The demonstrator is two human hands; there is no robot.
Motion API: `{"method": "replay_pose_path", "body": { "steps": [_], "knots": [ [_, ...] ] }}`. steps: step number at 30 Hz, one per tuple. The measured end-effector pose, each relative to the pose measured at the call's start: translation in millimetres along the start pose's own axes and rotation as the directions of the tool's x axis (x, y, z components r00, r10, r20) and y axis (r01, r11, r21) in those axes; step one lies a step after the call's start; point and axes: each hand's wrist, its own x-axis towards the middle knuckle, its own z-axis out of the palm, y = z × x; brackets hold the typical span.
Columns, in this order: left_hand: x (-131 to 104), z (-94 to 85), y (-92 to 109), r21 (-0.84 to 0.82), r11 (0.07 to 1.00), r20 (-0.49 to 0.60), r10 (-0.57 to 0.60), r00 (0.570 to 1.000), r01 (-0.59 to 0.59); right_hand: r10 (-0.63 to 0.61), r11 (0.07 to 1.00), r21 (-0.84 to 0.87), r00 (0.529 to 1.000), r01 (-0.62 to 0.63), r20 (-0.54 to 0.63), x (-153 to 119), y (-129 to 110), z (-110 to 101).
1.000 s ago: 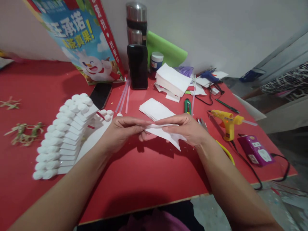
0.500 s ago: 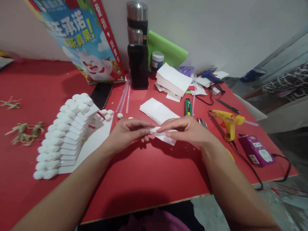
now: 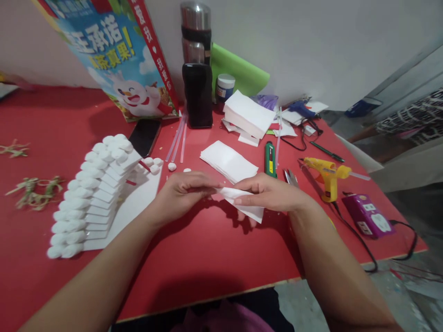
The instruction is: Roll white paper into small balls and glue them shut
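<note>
Between my two hands is a small sheet of white paper (image 3: 251,211), its upper edge curled or folded over. My left hand (image 3: 185,191) pinches the paper's left end between thumb and fingers. On the paper's right part, my right hand (image 3: 272,192) grips with thumb and forefinger. Just beyond my fingers lies a stack of white paper sheets (image 3: 228,159). Left of my left forearm stands a stepped row of folded white cards with round white pads (image 3: 83,193), resting on a white sheet (image 3: 138,200).
A yellow glue gun (image 3: 327,177), a purple power box (image 3: 368,216) and a green cutter (image 3: 270,159) lie to the right. Behind stand a black phone (image 3: 198,97), a steel flask (image 3: 195,18) and a printed bag (image 3: 114,60). Another person's patterned sleeve (image 3: 411,113) shows far right.
My right hand has shifted slightly right and down, and the paper's loose lower corner has swung out further toward me. My left hand keeps its pinch on the left end.
</note>
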Motion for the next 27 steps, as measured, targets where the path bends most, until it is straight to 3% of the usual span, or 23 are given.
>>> {"method": "replay_pose_path", "body": {
  "steps": [3,7,9,12,14,16,19,22,27],
  "knots": [
    [1.5,-6.7,-1.9,0.123,0.991,-0.107,0.058,0.993,-0.045,0.007,0.989,-0.144,0.990,-0.028,-0.142,-5.9,-3.4,-7.6],
    [2.6,-11.2,-1.7,0.148,0.986,-0.166,0.097,0.981,-0.072,-0.061,0.958,-0.286,0.967,-0.013,-0.247,-11.7,-9.3,-13.2],
    [2.1,-9.9,0.9,0.104,0.995,-0.143,0.009,0.990,0.006,-0.165,0.955,-0.287,0.934,0.072,-0.316,-10.9,-11.0,-9.9],
    [0.2,-3.8,7.1,-0.015,0.982,-0.032,-0.188,0.982,0.188,-0.277,0.961,-0.125,0.874,0.248,-0.399,-2.2,-9.0,1.4],
    [-1.1,1.4,10.9,-0.067,0.967,0.054,-0.244,0.968,0.247,-0.276,0.959,-0.042,0.897,0.279,-0.345,6.5,-5.0,9.7],
    [-1.8,5.7,12.8,-0.064,0.966,0.109,-0.243,0.964,0.250,-0.223,0.974,-0.007,0.954,0.226,-0.200,14.4,-0.6,16.2],
    [-2.2,9.1,11.5,-0.032,0.967,0.108,-0.247,0.963,0.252,-0.139,0.985,0.101,0.990,0.140,-0.023,21.7,4.0,21.5],
    [-2.5,9.1,7.9,-0.005,0.972,0.033,-0.235,0.972,0.235,-0.086,0.980,0.170,0.992,0.100,-0.088,23.7,4.4,23.2],
    [-1.8,7.2,9.1,0.082,0.976,-0.049,-0.199,0.979,0.203,-0.034,0.993,0.102,0.970,0.061,-0.242,22.1,-1.0,24.5]
  ]
}}
